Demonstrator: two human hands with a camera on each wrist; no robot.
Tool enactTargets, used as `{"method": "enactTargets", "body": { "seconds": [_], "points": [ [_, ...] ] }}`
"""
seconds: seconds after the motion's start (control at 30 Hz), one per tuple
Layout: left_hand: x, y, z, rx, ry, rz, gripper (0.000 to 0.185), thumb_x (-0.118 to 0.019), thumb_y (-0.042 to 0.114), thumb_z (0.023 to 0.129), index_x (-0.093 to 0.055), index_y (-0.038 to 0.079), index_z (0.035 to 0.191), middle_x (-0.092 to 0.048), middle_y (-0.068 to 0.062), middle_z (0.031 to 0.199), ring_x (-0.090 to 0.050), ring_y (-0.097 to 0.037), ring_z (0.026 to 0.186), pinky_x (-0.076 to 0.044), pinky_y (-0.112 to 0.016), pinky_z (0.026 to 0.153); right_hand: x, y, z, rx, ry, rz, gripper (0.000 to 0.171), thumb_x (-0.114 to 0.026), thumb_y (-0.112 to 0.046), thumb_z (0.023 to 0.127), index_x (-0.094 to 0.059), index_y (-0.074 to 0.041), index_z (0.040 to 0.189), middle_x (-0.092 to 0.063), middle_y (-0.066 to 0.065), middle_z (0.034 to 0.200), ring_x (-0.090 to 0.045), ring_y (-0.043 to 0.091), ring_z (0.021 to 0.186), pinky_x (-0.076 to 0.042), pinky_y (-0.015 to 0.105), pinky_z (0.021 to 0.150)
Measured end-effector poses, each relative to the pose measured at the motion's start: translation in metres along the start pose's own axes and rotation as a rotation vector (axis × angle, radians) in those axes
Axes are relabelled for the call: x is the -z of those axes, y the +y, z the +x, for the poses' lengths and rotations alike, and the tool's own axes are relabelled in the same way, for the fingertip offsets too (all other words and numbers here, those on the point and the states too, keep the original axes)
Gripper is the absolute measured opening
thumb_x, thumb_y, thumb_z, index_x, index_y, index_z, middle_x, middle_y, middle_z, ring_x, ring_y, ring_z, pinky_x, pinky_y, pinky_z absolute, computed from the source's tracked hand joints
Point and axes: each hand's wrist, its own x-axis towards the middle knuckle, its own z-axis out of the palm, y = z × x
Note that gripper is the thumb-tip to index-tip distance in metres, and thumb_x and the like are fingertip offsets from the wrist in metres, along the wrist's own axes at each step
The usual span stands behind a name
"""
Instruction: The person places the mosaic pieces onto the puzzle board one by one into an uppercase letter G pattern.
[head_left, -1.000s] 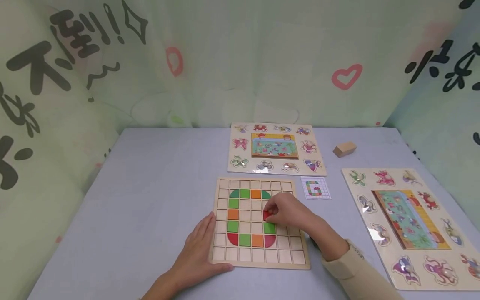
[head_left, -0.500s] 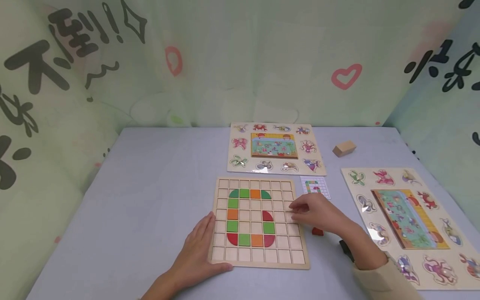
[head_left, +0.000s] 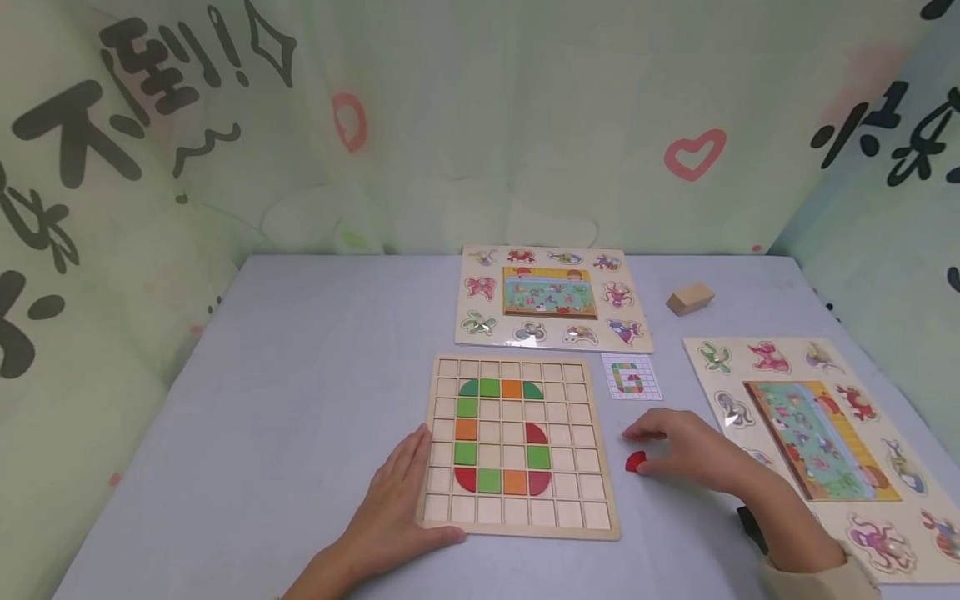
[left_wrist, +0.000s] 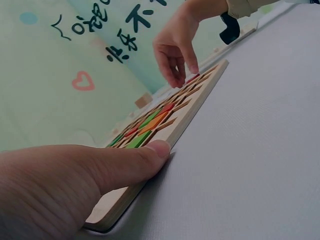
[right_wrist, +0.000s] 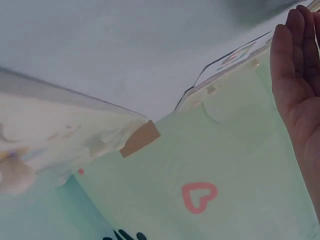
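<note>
Right hand [head_left: 693,454] moved off grid board [head_left: 450,504], fingers touching red piece [head_left: 636,462], left hand [head_left: 397,500] flat

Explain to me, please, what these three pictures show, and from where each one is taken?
No machine here: a person works with two bare hands. The wide picture comes from a camera on the head; the other two come from cameras on the wrists. On the grey table lies a wooden grid board with coloured tiles forming a loop. The left hand lies flat on the board's edge. The right hand is beside the board, its fingers at a loose red piece; whether it grips the piece, I cannot tell. Nearby lie a small pattern card, two animal puzzle boards and a wooden block.
</note>
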Motion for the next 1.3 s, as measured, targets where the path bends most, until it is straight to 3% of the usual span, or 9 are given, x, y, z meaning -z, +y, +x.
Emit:
{"method": "enactTargets", "body": {
  "seconds": [0.17, 0.33, 0.9, 1.17, 1.3],
  "points": [
    [0.000, 0.000, 0.000, 0.000, -0.001, 0.005, 0.116, -0.067, 0.068, 0.063, -0.016, 0.005, 0.147, -0.016, -0.005, 0.151, -0.016, -0.021, 0.135, -0.021, -0.049, 0.102, -0.002, 0.004, -0.005, 0.007, -0.011, -0.026, 0.031, -0.078, -0.010, 0.071, -0.068, -0.006, 0.099, -0.062, -0.003, 0.096, -0.056, 0.017, 0.087, -0.048, 0.033, 0.077],
    [0.001, 0.000, -0.001, 0.004, -0.004, 0.003, 0.116, -0.067, 0.068, 0.063, -0.016, 0.005, 0.147, -0.016, -0.006, 0.151, -0.016, -0.022, 0.134, -0.021, -0.049, 0.103, -0.005, 0.005, -0.004, 0.075, 0.000, -0.056, 0.027, -0.078, -0.008, 0.070, -0.069, -0.006, 0.096, -0.060, -0.005, 0.092, -0.054, 0.012, 0.081, -0.049, 0.027, 0.071],
    [-0.001, 0.000, 0.000, -0.001, 0.001, 0.000, 0.117, -0.066, 0.069, 0.063, -0.015, 0.005, 0.147, -0.015, -0.005, 0.152, -0.015, -0.022, 0.135, -0.021, -0.049, 0.102, -0.006, 0.005, -0.001, 0.052, -0.014, -0.083, 0.020, -0.076, -0.006, 0.071, -0.070, -0.008, 0.090, -0.060, -0.007, 0.087, -0.054, 0.012, 0.077, -0.049, 0.025, 0.068],
    [0.000, 0.001, 0.000, 0.009, -0.010, 0.004, 0.117, -0.066, 0.069, 0.063, -0.015, 0.005, 0.147, -0.014, -0.005, 0.152, -0.015, -0.022, 0.135, -0.021, -0.049, 0.102, -0.006, 0.000, 0.010, 0.153, 0.038, -0.077, 0.017, -0.075, -0.007, 0.074, -0.071, -0.007, 0.090, -0.060, -0.009, 0.084, -0.054, 0.011, 0.076, -0.049, 0.027, 0.067],
    [0.001, 0.001, 0.000, 0.007, -0.009, 0.003, 0.116, -0.066, 0.068, 0.063, -0.015, 0.005, 0.147, -0.014, -0.005, 0.152, -0.015, -0.022, 0.135, -0.021, -0.050, 0.102, -0.007, -0.012, 0.021, 0.160, 0.042, -0.069, 0.018, -0.075, -0.009, 0.074, -0.071, -0.009, 0.092, -0.060, -0.009, 0.085, -0.054, 0.011, 0.079, -0.049, 0.027, 0.069]
  ]
}}
